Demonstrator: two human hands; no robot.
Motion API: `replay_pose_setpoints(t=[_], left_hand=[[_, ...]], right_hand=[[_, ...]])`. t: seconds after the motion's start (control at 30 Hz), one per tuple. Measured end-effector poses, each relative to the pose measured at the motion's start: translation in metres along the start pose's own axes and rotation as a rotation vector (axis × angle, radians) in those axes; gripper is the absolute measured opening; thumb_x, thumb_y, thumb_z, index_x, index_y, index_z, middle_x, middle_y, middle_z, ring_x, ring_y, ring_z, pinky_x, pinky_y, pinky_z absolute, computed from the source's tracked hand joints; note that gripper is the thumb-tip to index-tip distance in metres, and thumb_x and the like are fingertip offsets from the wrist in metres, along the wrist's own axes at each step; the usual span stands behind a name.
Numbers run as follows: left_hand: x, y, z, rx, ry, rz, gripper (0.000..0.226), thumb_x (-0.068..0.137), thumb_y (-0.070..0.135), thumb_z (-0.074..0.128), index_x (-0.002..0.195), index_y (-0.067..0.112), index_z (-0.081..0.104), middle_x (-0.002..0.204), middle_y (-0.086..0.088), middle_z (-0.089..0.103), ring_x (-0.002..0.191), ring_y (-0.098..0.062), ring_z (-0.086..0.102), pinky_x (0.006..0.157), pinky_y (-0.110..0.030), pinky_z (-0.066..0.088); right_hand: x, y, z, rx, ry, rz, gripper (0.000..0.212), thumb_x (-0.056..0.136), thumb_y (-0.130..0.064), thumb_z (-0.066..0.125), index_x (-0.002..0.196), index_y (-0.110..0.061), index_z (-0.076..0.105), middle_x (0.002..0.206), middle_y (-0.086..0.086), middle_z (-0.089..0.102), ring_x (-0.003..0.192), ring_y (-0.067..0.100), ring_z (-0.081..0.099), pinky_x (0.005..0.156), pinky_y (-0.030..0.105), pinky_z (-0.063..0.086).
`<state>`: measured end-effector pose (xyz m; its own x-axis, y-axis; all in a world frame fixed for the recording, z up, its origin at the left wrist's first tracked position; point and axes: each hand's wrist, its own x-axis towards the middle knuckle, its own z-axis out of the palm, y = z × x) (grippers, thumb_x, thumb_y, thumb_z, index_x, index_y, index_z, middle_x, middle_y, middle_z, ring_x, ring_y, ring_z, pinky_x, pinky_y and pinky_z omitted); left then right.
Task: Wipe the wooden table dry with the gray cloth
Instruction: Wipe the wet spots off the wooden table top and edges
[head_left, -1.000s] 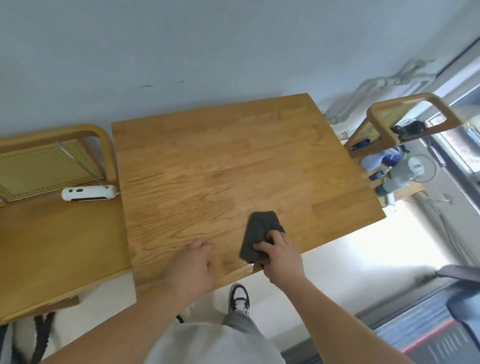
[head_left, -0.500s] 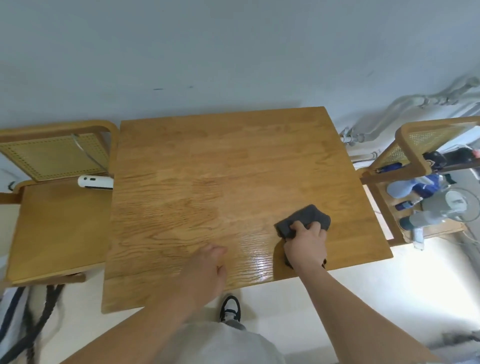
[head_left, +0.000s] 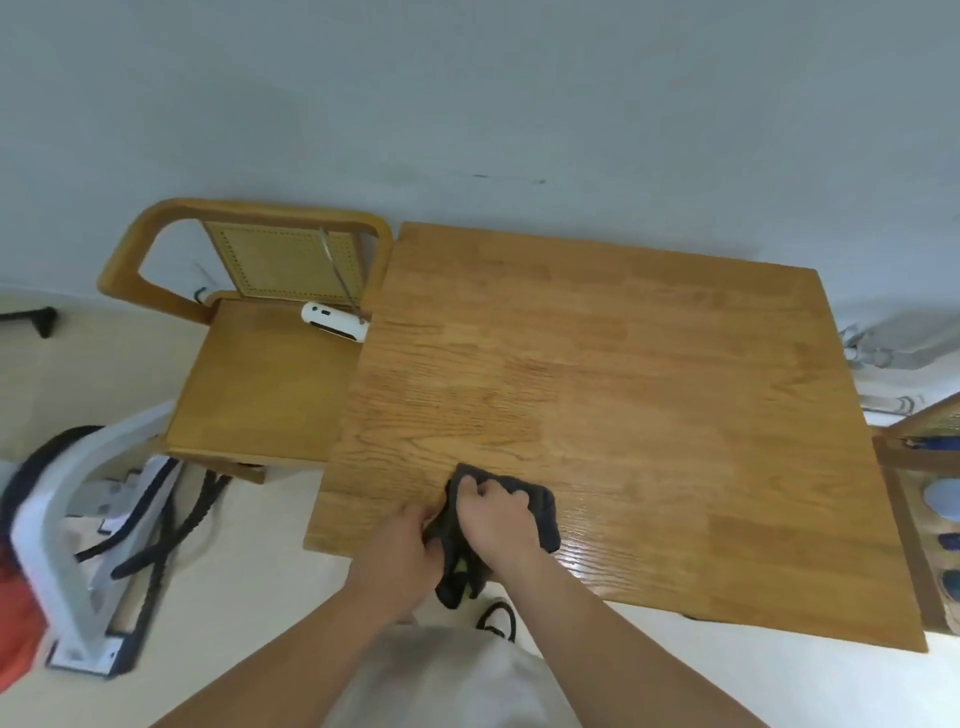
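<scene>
The wooden table (head_left: 623, 374) fills the middle of the view, with a glossy wet-looking patch near its front edge to the right of my hands. The gray cloth (head_left: 543, 512) lies bunched at the table's near edge, and part of it hangs down over the edge. My right hand (head_left: 496, 519) presses on top of the cloth with its fingers curled into it. My left hand (head_left: 400, 556) sits right beside it at the edge, gripping the cloth's hanging left part.
A wooden chair (head_left: 260, 374) stands against the table's left side with a white handheld device (head_left: 332, 322) on its seat. A white frame (head_left: 67, 545) and black cables lie on the floor at left. Another chair (head_left: 930, 447) holding blue items is at the right edge.
My right hand dragged the cloth left along the front edge. My left hand left the bare tabletop and closed on the cloth. The view swung toward the left.
</scene>
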<state>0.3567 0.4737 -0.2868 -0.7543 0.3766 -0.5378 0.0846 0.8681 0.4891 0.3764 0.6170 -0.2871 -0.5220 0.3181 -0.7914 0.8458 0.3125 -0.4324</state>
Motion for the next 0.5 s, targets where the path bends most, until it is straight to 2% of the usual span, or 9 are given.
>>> replay_pose_setpoints(t=[0.07, 0.1, 0.17, 0.2, 0.27, 0.3, 0.33, 0.43, 0.5], left_hand=[[-0.002, -0.015, -0.009, -0.003, 0.101, -0.029, 0.03, 0.094, 0.022, 0.058, 0.124, 0.024, 0.06, 0.119, 0.004, 0.053, 0.106, -0.02, 0.058, 0.085, -0.033, 0.053], [-0.003, -0.021, -0.014, 0.007, 0.128, -0.034, 0.033, 0.093, 0.022, 0.058, 0.126, 0.026, 0.059, 0.121, 0.003, 0.05, 0.108, -0.02, 0.057, 0.085, -0.035, 0.054], [-0.003, -0.032, -0.021, 0.061, 0.144, -0.051, 0.042, 0.093, 0.024, 0.056, 0.134, 0.031, 0.054, 0.13, 0.003, 0.046, 0.118, -0.02, 0.051, 0.086, -0.036, 0.055], [-0.003, -0.037, -0.023, 0.11, 0.155, -0.05, 0.049, 0.093, 0.026, 0.056, 0.141, 0.033, 0.05, 0.138, 0.003, 0.044, 0.125, -0.021, 0.047, 0.09, -0.037, 0.055], [-0.001, -0.043, -0.027, 0.236, 0.178, -0.046, 0.06, 0.092, 0.031, 0.056, 0.151, 0.033, 0.042, 0.152, 0.001, 0.039, 0.135, -0.024, 0.04, 0.102, -0.04, 0.05], [0.0, -0.044, -0.029, 0.297, 0.175, -0.042, 0.063, 0.093, 0.034, 0.055, 0.154, 0.032, 0.038, 0.158, -0.001, 0.035, 0.14, -0.027, 0.037, 0.108, -0.042, 0.045], [0.002, -0.046, -0.03, 0.35, 0.145, -0.04, 0.064, 0.096, 0.038, 0.052, 0.156, 0.03, 0.034, 0.163, -0.004, 0.03, 0.145, -0.029, 0.032, 0.113, -0.044, 0.039], [0.01, -0.05, -0.028, 0.383, -0.009, -0.094, 0.067, 0.104, 0.053, 0.036, 0.163, 0.027, 0.016, 0.173, -0.008, 0.0, 0.157, -0.033, 0.007, 0.123, -0.053, 0.023], [0.014, -0.052, -0.021, 0.31, -0.038, -0.13, 0.071, 0.104, 0.058, 0.03, 0.164, 0.026, 0.008, 0.172, -0.008, -0.012, 0.158, -0.034, -0.004, 0.123, -0.058, 0.024]], right_hand=[[-0.004, -0.024, 0.008, 0.119, -0.1, 0.014, 0.072, 0.1, -0.06, 0.018, 0.149, -0.016, 0.047, 0.155, 0.019, 0.042, 0.142, 0.042, 0.035, 0.112, 0.046, 0.036], [-0.007, -0.033, 0.012, 0.192, -0.12, 0.027, 0.076, 0.097, -0.066, 0.021, 0.146, -0.015, 0.052, 0.148, 0.016, 0.052, 0.14, 0.038, 0.042, 0.112, 0.048, 0.04], [-0.006, -0.047, 0.024, 0.463, -0.23, 0.108, 0.077, 0.095, -0.073, 0.033, 0.14, -0.016, 0.058, 0.126, 0.008, 0.064, 0.123, 0.028, 0.058, 0.107, 0.045, 0.049], [-0.006, -0.054, 0.03, 0.607, -0.335, 0.131, 0.077, 0.094, -0.075, 0.039, 0.142, -0.017, 0.056, 0.125, 0.006, 0.065, 0.118, 0.025, 0.062, 0.106, 0.043, 0.051], [-0.005, -0.064, 0.037, 0.755, -0.503, 0.143, 0.084, 0.092, -0.078, 0.04, 0.153, -0.02, 0.045, 0.141, 0.009, 0.059, 0.124, 0.027, 0.062, 0.109, 0.046, 0.05], [-0.004, -0.068, 0.039, 0.753, -0.521, 0.136, 0.082, 0.094, -0.076, 0.038, 0.155, -0.021, 0.043, 0.145, 0.01, 0.057, 0.126, 0.029, 0.062, 0.108, 0.048, 0.05], [-0.004, -0.073, 0.039, 0.727, -0.476, 0.12, 0.077, 0.098, -0.073, 0.035, 0.152, -0.02, 0.046, 0.139, 0.011, 0.062, 0.121, 0.029, 0.064, 0.104, 0.047, 0.053], [-0.003, -0.074, 0.025, 0.49, -0.074, -0.022, 0.046, 0.105, -0.057, 0.039, 0.119, -0.019, 0.062, 0.101, 0.011, 0.074, 0.085, 0.023, 0.072, 0.074, 0.041, 0.064], [0.001, -0.066, 0.01, 0.358, 0.09, -0.129, 0.028, 0.105, -0.048, 0.046, 0.096, -0.027, 0.063, 0.091, 0.013, 0.075, 0.074, 0.025, 0.071, 0.072, 0.046, 0.063]])
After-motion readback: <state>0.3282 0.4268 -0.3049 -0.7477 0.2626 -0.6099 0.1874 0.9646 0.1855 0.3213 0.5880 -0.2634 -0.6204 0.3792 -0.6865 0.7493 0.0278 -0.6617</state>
